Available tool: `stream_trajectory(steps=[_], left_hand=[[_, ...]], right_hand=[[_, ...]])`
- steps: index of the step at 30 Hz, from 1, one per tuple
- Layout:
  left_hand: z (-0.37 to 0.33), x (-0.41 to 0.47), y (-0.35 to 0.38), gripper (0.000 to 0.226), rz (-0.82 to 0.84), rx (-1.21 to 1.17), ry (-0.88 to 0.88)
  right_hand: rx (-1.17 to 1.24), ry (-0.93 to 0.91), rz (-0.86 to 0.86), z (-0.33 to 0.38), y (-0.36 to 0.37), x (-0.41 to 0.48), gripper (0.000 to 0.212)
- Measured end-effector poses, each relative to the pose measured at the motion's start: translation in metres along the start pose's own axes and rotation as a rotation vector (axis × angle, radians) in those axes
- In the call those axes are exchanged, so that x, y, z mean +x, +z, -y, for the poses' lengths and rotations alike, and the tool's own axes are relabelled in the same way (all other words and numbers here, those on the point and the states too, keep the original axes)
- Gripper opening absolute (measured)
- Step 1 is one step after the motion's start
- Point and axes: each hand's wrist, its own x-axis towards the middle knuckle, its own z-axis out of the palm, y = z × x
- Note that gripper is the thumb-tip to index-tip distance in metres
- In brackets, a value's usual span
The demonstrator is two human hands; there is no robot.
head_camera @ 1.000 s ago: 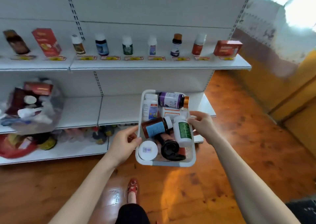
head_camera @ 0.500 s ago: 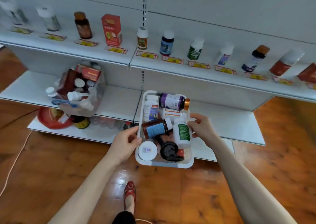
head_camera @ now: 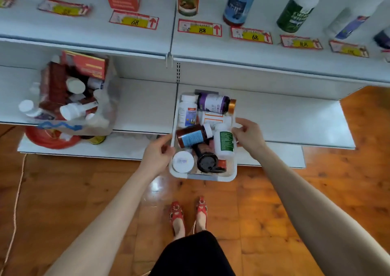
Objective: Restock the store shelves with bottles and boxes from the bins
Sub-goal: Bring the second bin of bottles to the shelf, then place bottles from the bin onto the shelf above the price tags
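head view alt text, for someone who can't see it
A person's left hand and right hand grip the sides of a white bin full of bottles, held at the middle shelf. A clear bin of bottles and boxes sits on that shelf at left; more bottles stand on the upper shelf.

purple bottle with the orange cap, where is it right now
In the head view the purple bottle lies on its side at the far end of the white bin, right of the blue-labelled white bottle.

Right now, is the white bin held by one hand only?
No, the left hand and right hand each grip the white bin.
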Motion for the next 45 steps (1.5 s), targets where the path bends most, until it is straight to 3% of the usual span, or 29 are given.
stream_trajectory(steps=[17,30,45], left_hand=[[0.092,0.13,0.08,0.035,-0.026,-0.144,-0.094],[0.095,0.202,0.102,0.04,-0.15,-0.198,-0.177],[0.083,0.241,0.1,0.039,-0.179,-0.042,-0.077]], right_hand=[[-0.004,0.064,-0.02,-0.09,0.074,0.153,0.044],[-0.048,0.013,-0.045,-0.071,0.082,0.229,0.047],[-0.063,0.0,-0.099,-0.058,0.076,0.266,0.039]])
